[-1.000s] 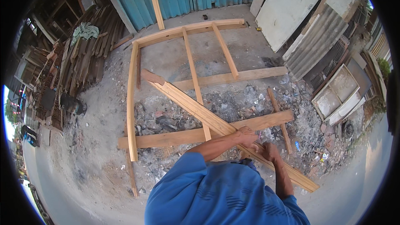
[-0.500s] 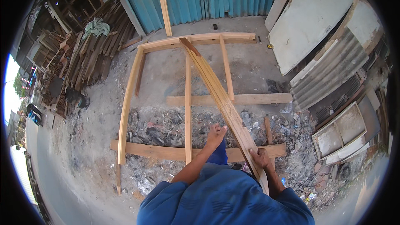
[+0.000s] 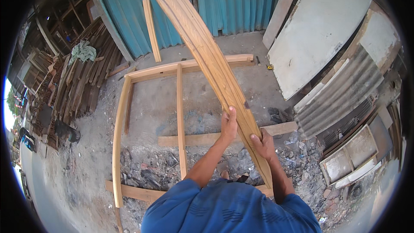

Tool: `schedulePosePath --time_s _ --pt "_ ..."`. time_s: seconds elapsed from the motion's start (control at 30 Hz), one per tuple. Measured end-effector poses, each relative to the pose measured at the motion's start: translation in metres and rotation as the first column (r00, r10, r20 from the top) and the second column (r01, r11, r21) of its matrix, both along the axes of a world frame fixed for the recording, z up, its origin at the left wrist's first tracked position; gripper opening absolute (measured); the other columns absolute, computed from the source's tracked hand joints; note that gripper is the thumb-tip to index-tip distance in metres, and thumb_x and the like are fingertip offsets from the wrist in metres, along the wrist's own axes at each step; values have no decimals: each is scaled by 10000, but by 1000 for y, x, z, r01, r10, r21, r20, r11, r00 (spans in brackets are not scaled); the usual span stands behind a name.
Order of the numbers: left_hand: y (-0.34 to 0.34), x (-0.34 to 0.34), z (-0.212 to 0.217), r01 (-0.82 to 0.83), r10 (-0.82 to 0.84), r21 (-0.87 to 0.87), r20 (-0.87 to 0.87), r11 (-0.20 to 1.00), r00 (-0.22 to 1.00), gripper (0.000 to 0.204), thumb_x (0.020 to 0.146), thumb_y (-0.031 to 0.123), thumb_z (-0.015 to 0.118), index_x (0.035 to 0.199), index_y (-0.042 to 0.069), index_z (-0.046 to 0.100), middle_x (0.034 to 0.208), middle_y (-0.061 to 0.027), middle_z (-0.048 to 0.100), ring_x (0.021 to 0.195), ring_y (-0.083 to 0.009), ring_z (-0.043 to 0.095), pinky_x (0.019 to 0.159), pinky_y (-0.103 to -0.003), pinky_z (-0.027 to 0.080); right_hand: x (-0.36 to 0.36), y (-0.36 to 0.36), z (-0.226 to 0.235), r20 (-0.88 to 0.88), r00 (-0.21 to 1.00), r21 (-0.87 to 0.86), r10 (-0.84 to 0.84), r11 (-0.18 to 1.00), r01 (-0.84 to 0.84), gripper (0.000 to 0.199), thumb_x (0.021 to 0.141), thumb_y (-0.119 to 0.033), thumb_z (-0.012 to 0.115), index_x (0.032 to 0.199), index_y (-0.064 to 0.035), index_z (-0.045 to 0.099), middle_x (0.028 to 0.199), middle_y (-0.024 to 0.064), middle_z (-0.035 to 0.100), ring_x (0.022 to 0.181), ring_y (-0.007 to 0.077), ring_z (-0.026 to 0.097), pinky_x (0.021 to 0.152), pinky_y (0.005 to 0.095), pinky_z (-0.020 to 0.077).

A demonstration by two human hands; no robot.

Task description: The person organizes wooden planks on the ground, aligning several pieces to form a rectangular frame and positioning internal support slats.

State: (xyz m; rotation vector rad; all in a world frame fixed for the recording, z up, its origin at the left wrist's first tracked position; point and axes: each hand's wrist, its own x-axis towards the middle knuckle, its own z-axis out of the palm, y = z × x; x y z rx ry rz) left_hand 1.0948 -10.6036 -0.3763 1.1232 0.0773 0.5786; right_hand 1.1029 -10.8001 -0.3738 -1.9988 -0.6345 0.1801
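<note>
A long grooved wooden beam [image 3: 207, 51] slants across the view, raised in front of me, its far end reaching up before the blue-green metal door. My left hand [image 3: 229, 123] grips its left edge around the middle. Closer to my body, my right hand [image 3: 263, 145] is closed on the beam's right edge. Below it on the ground lies a frame of pale timber, with a far rail [image 3: 146, 72], a left side piece [image 3: 121, 142] and a middle bar [image 3: 180, 116]. The raised beam hides part of the frame's right side.
Two planks, one farther [image 3: 194, 140] and one nearer [image 3: 138, 192], lie under the frame. Rubble [image 3: 148, 168] covers the ground between them. Stacked old timber [image 3: 88, 80] is at left; a white panel [image 3: 321, 34] and corrugated sheets [image 3: 343, 90] lean at right. A timber piece [image 3: 152, 30] stands against the metal door [image 3: 129, 13].
My left hand has moved from free beside the beam to gripping it. The beam's far end has risen and shifted up and left in the view. My right hand still holds it.
</note>
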Motion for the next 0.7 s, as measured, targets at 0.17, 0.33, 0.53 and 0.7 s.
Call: schedulePosePath --time_s 0.17,0.33,0.53,0.7 --pt "51 44 35 -80 67 197 69 977 995 532 988 475 500 1227 0 520 1065 -51 618 964 -123 562 812 -279 455 72 47 44 -76 988 409 138 908 -95 781 878 -341 677 1432 63 304 1375 235 437 1259 338 469 1053 439 380" --pt "49 75 28 103 -72 472 -82 876 994 527 936 501 570 1075 -6 541 813 -127 620 747 -182 622 658 -345 489 123 40 136 -10 996 633 90 772 -64 972 822 -553 695 1474 17 254 1439 215 405 1298 290 444 1090 436 354" --pt "27 98 -6 334 -206 615 -271 714 940 481 879 466 639 1030 22 532 692 -172 582 673 -357 609 633 -457 461 155 25 115 -376 926 775 -18 542 325 720 907 -486 620 1445 -82 363 1425 109 451 1289 260 443 1107 470 333" --pt "1 115 -86 -84 308 841 -102 534 946 513 852 477 652 1072 34 517 1090 -207 535 987 -371 518 862 -462 414 210 -16 20 -552 821 701 -147 451 552 652 924 -497 583 1413 -100 415 1393 91 478 1264 277 454 1066 491 372"
